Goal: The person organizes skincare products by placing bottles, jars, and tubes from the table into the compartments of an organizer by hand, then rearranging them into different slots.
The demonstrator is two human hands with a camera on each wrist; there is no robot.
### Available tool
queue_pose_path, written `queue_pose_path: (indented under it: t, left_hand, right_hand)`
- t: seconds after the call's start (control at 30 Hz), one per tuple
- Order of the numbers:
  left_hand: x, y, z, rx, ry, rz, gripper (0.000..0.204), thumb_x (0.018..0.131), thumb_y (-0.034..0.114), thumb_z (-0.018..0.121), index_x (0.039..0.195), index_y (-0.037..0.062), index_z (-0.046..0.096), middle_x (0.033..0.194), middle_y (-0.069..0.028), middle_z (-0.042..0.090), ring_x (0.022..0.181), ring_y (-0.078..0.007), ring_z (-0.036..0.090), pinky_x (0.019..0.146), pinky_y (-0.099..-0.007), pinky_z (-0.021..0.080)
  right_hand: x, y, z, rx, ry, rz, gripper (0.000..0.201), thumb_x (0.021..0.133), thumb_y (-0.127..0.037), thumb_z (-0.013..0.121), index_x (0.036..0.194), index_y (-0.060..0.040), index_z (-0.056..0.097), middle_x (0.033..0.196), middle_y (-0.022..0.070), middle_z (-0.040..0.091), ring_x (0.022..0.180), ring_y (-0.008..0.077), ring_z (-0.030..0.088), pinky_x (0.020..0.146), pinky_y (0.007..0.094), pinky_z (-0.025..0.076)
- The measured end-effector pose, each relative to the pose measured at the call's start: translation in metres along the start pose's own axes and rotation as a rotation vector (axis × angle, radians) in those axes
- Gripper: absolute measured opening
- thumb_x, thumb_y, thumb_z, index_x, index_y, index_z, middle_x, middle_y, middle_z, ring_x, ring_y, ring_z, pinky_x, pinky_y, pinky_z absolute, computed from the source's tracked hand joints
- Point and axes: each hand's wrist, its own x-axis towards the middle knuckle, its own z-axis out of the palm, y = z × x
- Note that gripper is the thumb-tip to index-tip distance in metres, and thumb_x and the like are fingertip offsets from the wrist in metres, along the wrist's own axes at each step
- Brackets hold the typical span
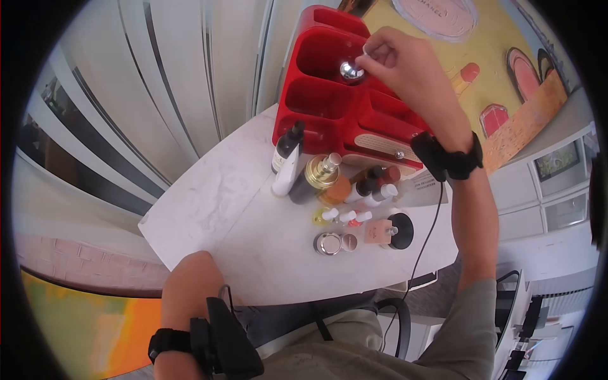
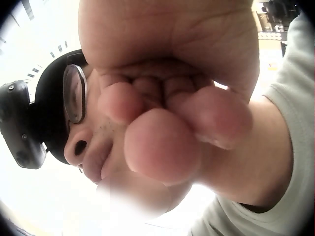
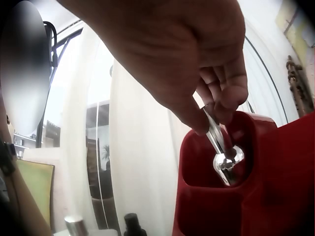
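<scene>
My right hand (image 1: 402,60) pinches a shiny silver piece (image 1: 350,71) between thumb and fingers. In the right wrist view this piece (image 3: 227,162) has a slim rod-like upper part and a rounded lower end, dipping into an upper compartment of the red organizer (image 3: 184,204); I cannot tell its exact kind. The organizer (image 1: 285,104) stands at the back of the white marbled table. My left hand (image 2: 162,132) is raised close to the chin, fingers curled toward the palm and nothing in them. Only the left arm with its wrist strap shows in the head view, its elbow at the table's near-left edge.
Bottles and jars crowd before the organizer: a dark pump bottle (image 1: 288,142), a gold-topped bottle (image 1: 322,174), a pink bottle (image 1: 378,232), a black-lidded jar (image 1: 401,231). A cable (image 1: 425,244) from the right wrist crosses the table (image 1: 209,190). Curtains (image 1: 171,57) hang left.
</scene>
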Motion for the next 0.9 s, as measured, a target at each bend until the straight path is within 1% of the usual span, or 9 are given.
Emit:
queue_pose_path:
  t: [0.17, 0.27, 0.4, 0.5, 0.6, 0.67, 0.73, 0.77, 0.9]
  left_hand:
    - [-0.002, 0.007, 0.003, 0.042, 0.009, -0.035, 0.038, 0.087, 0.028, 0.066, 0.062, 0.0000, 0.060, 0.057, -0.0096, 0.062, 0.053, -0.0207, 0.066, 0.045, -0.0256, 0.050]
    - [-0.002, 0.009, 0.004, 0.067, 0.014, -0.055, 0.038, 0.088, 0.027, 0.066, 0.062, 0.0002, 0.060, 0.057, -0.0092, 0.062, 0.053, -0.0202, 0.065, 0.045, -0.0253, 0.050]
    - [-0.001, 0.012, 0.005, 0.101, 0.018, -0.084, 0.038, 0.088, 0.026, 0.065, 0.061, 0.0005, 0.060, 0.056, -0.0088, 0.062, 0.052, -0.0196, 0.065, 0.045, -0.0250, 0.050]
    - [-0.001, 0.014, 0.005, 0.126, 0.020, -0.106, 0.038, 0.089, 0.025, 0.065, 0.061, 0.0007, 0.059, 0.055, -0.0084, 0.061, 0.051, -0.0192, 0.064, 0.044, -0.0247, 0.050]
    - [-0.003, 0.015, 0.005, 0.152, 0.018, -0.126, 0.037, 0.089, 0.025, 0.064, 0.061, 0.0009, 0.059, 0.055, -0.0081, 0.061, 0.051, -0.0187, 0.064, 0.044, -0.0245, 0.049]
    - [-0.003, 0.014, 0.006, 0.167, 0.022, -0.141, 0.037, 0.089, 0.024, 0.064, 0.060, 0.0011, 0.059, 0.055, -0.0079, 0.061, 0.050, -0.0184, 0.064, 0.044, -0.0243, 0.049]
    - [-0.002, 0.014, 0.008, 0.171, 0.036, -0.153, 0.037, 0.090, 0.024, 0.063, 0.060, 0.0012, 0.059, 0.054, -0.0076, 0.061, 0.050, -0.0181, 0.064, 0.044, -0.0241, 0.049]
    - [-0.002, 0.014, 0.009, 0.172, 0.044, -0.158, 0.037, 0.090, 0.023, 0.063, 0.060, 0.0013, 0.059, 0.054, -0.0075, 0.061, 0.050, -0.0180, 0.063, 0.044, -0.0240, 0.049]
    - [-0.002, 0.016, 0.009, 0.197, 0.053, -0.181, 0.037, 0.090, 0.022, 0.062, 0.059, 0.0016, 0.059, 0.053, -0.0071, 0.060, 0.049, -0.0174, 0.063, 0.044, -0.0237, 0.049]
  right_hand:
    - [0.000, 0.005, 0.016, -0.247, -0.088, 0.044, 0.022, 0.084, -0.023, 0.081, 0.092, -0.0030, 0.075, 0.081, 0.0132, 0.075, 0.078, 0.0301, 0.073, 0.069, 0.0398, 0.058]
    - [-0.001, 0.006, 0.025, -0.347, -0.137, 0.050, 0.023, 0.083, -0.025, 0.082, 0.087, -0.0038, 0.076, 0.080, 0.0121, 0.075, 0.076, 0.0305, 0.073, 0.067, 0.0418, 0.058]
    - [-0.001, 0.009, 0.032, -0.369, -0.157, 0.057, 0.022, 0.083, -0.026, 0.082, 0.085, -0.0049, 0.076, 0.079, 0.0115, 0.075, 0.076, 0.0304, 0.073, 0.065, 0.0423, 0.057]
    - [-0.005, 0.001, 0.028, -0.468, -0.180, 0.060, 0.023, 0.083, -0.026, 0.082, 0.091, -0.0055, 0.076, 0.079, 0.0116, 0.074, 0.076, 0.0302, 0.073, 0.064, 0.0430, 0.057]
    - [-0.010, -0.038, 0.006, -0.463, -0.073, -0.024, 0.022, 0.084, -0.022, 0.079, 0.099, -0.0074, 0.074, 0.083, 0.0119, 0.074, 0.081, 0.0317, 0.073, 0.067, 0.0442, 0.057]
    - [-0.010, -0.053, -0.001, -0.072, -0.287, -0.269, 0.023, 0.084, -0.015, 0.075, 0.106, -0.0078, 0.071, 0.090, 0.0133, 0.074, 0.087, 0.0338, 0.072, 0.075, 0.0452, 0.057]
    - [-0.008, -0.061, 0.008, 0.096, -0.570, -0.215, 0.023, 0.084, -0.010, 0.070, 0.107, -0.0074, 0.071, 0.096, 0.0145, 0.074, 0.094, 0.0350, 0.071, 0.083, 0.0451, 0.056]
    - [-0.013, -0.054, 0.021, 0.144, -0.569, -0.253, 0.025, 0.084, -0.007, 0.069, 0.109, -0.0052, 0.071, 0.097, 0.0153, 0.073, 0.094, 0.0347, 0.070, 0.086, 0.0444, 0.056]
    - [-0.008, -0.044, 0.047, 0.165, -0.664, -0.240, 0.023, 0.086, -0.006, 0.069, 0.109, -0.0047, 0.070, 0.095, 0.0144, 0.072, 0.092, 0.0337, 0.070, 0.085, 0.0436, 0.055]
